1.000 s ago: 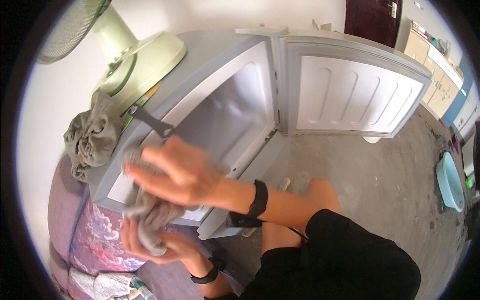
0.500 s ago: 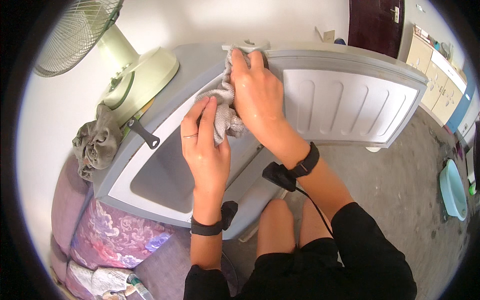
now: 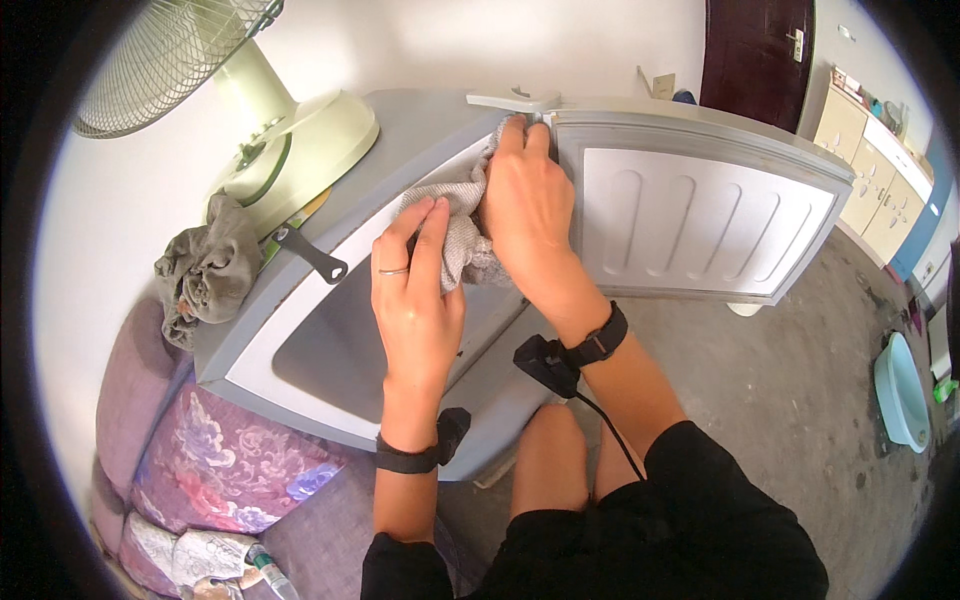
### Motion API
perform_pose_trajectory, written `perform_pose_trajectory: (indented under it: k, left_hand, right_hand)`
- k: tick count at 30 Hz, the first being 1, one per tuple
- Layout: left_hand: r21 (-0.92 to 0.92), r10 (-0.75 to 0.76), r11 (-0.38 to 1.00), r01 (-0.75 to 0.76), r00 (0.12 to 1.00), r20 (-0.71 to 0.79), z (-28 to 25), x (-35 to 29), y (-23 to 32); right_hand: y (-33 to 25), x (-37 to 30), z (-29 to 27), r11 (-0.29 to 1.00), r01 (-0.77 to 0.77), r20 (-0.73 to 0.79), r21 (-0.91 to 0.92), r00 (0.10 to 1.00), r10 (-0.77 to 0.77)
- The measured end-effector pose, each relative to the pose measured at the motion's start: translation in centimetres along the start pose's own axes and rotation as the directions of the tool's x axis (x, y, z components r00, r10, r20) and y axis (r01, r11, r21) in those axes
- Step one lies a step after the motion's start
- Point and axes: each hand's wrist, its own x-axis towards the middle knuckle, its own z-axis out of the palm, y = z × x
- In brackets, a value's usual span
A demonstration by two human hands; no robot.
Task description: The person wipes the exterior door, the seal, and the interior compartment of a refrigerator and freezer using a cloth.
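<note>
A grey ribbed cloth is bunched between my two hands. My right hand presses part of it with bent fingers into the hinge-side corner of a grey refrigerator. Its fingertips are just below the pale hinge cover. My left hand, with a ring on one finger, pinches the cloth's lower left side over the white inner frame. The refrigerator door, white and ribbed inside, stands open to the right. Part of the dark compartment shows left of my left hand.
On the refrigerator top stand a pale green fan, a crumpled dark grey cloth and a flat black tool that juts over the edge. A purple floral sofa is at lower left. A light blue basin sits on the floor at right.
My right hand has slid slightly down and away from the hinge cover, which now shows more fully. The cloth stays in both hands. The whole view has shifted slightly.
</note>
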Motion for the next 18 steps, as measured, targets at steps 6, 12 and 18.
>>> perform_pose_trajectory:
  k: [6,12,18]
  left_hand:
    - [-0.053,-0.067,0.996,0.066,0.998,-0.018,0.3,-1.3,-0.1]
    - [-0.095,-0.086,0.993,0.071,0.984,-0.156,0.3,-3.1,0.9]
    - [-0.187,-0.088,0.98,0.063,0.988,-0.129,2.3,-2.6,2.3]
  right_hand:
    - [0.6,-2.3,0.8,0.987,0.122,-0.101,0.107,0.989,-0.112]
    - [1.9,-5.5,-0.3,0.814,0.31,-0.131,0.492,0.95,-0.283]
    - [5.3,-1.8,-1.1,0.871,0.303,-0.365,0.387,0.918,-0.157]
